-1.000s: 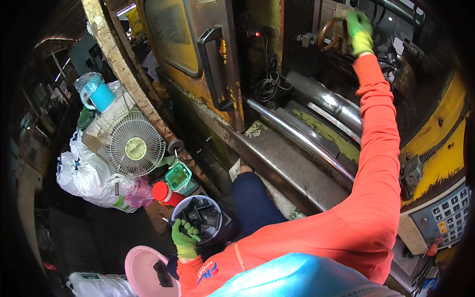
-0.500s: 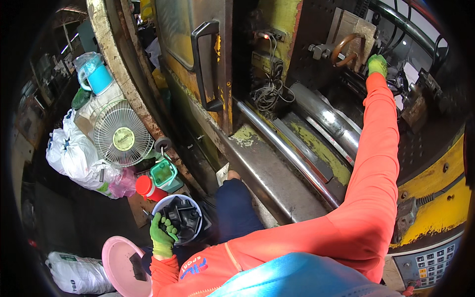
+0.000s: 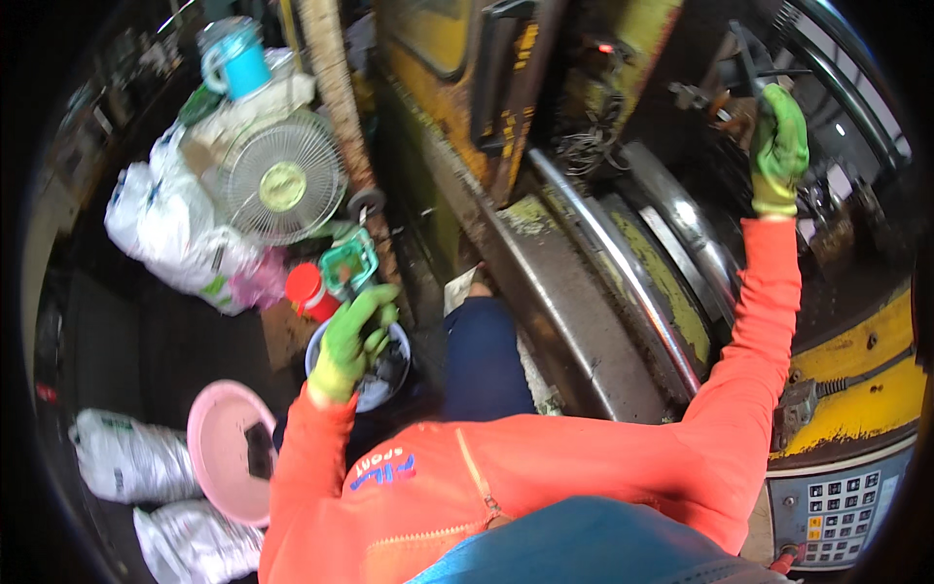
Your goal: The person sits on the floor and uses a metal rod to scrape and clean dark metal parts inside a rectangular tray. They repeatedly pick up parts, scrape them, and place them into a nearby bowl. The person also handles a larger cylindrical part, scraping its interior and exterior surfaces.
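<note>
My right hand (image 3: pixel 781 146), in a green glove, is raised inside the machine's opening. Its fingers are closed on a dark moulded part (image 3: pixel 747 70) with thin arms sticking out, blurred in outline. My left hand (image 3: pixel 352 341), also green-gloved, hovers over a pale bucket (image 3: pixel 313 358) with its fingers curved and apart, and no object shows in it. Black moulded parts (image 3: pixel 391 368) lie in that bucket, partly hidden by the hand. Below my right hand run a shiny metal cylinder (image 3: pixel 671 209) and a polished bar (image 3: pixel 623 277).
A yellow machine door (image 3: pixel 428 39) with a black handle stands ahead. On the left are a fan (image 3: pixel 282 185), white bags (image 3: pixel 175 224), a red-lidded container (image 3: pixel 305 284), a green basket (image 3: pixel 348 261) and a pink basin (image 3: pixel 209 438). A button panel (image 3: pixel 827 516) sits at lower right.
My right hand has drawn back toward me from deeper in the machine, and a dark part now shows in it. My left hand has risen over the bucket, its fingers opening. The view has shifted.
</note>
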A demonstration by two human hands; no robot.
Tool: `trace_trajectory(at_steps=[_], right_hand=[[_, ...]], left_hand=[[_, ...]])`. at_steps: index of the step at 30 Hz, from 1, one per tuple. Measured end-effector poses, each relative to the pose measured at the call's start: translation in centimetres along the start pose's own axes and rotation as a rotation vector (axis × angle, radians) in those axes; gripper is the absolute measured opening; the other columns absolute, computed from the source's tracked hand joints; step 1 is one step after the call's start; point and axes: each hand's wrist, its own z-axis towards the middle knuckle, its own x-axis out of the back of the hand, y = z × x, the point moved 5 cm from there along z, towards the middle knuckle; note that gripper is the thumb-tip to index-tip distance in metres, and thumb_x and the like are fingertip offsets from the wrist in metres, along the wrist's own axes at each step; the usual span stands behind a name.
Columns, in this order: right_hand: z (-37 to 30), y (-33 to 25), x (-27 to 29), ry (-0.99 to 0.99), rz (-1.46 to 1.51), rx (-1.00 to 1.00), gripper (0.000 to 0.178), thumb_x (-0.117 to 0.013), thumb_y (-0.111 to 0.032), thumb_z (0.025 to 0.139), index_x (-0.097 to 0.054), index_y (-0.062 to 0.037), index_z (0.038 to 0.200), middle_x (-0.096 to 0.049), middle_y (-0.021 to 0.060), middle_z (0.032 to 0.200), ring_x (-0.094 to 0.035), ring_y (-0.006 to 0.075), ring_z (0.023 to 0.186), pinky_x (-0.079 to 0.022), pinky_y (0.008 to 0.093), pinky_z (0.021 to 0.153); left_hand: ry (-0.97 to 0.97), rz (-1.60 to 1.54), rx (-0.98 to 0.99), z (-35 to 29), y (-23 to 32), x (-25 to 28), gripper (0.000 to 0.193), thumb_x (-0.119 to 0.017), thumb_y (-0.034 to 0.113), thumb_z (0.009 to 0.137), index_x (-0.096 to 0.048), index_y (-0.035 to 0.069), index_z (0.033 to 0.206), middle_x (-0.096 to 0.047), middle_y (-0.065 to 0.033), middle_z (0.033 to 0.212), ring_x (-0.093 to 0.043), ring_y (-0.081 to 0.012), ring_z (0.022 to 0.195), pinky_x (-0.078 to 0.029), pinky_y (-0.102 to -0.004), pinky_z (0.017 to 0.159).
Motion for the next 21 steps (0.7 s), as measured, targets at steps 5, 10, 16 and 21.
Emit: trace_trajectory(at_steps=[5,10,16,21], right_hand=[[4.7,-22.1,-2.1,-0.219,0.141,0.558,0.042,-0.065,-0.009,0.069,-0.065,-0.0101,0.112,-0.064,0.0072,0.112,-0.062,0.0291,0.093,-0.052,0.0386,0.079],[3.7,-36.8,-4.6,-0.262,0.570,0.752,0.041,-0.065,-0.010,0.068,-0.066,-0.0105,0.108,-0.062,0.0071,0.113,-0.061,0.0283,0.094,-0.053,0.0413,0.082],[5.7,-31.7,-13.8,-0.309,0.973,-0.137,0.028,-0.064,-0.005,0.082,-0.060,-0.0011,0.109,-0.063,0.0108,0.103,-0.061,0.0229,0.089,-0.052,0.0360,0.078],[0.6,-22.5,-23.1,-0.220,0.910,-1.044,0.040,-0.066,-0.019,0.086,-0.050,-0.0011,0.118,-0.060,0.0086,0.103,-0.058,0.0213,0.088,-0.049,0.0381,0.077]], left_hand=[[-0.257,0.106,-0.291,0.1,3.9,-5.1,0.040,-0.044,0.031,0.099,-0.055,0.005,0.126,-0.068,-0.0062,0.095,-0.036,-0.0039,0.047,-0.027,-0.0191,0.044],[0.121,0.051,-0.477,-2.9,5.3,-0.7,0.016,-0.059,0.019,0.092,-0.066,0.005,0.096,-0.052,-0.0001,0.066,-0.041,-0.0094,0.047,-0.032,-0.0241,0.045],[0.858,0.852,-0.587,-16.1,3.2,17.1,0.030,-0.058,0.002,0.078,-0.066,0.006,0.107,-0.059,-0.0077,0.071,-0.055,-0.0210,0.057,-0.045,-0.0302,0.054],[1.308,1.674,-0.133,-32.8,-1.9,32.0,0.034,-0.064,0.022,0.075,-0.067,0.007,0.105,-0.066,-0.0185,0.095,-0.063,-0.0346,0.079,-0.049,-0.0463,0.073]])
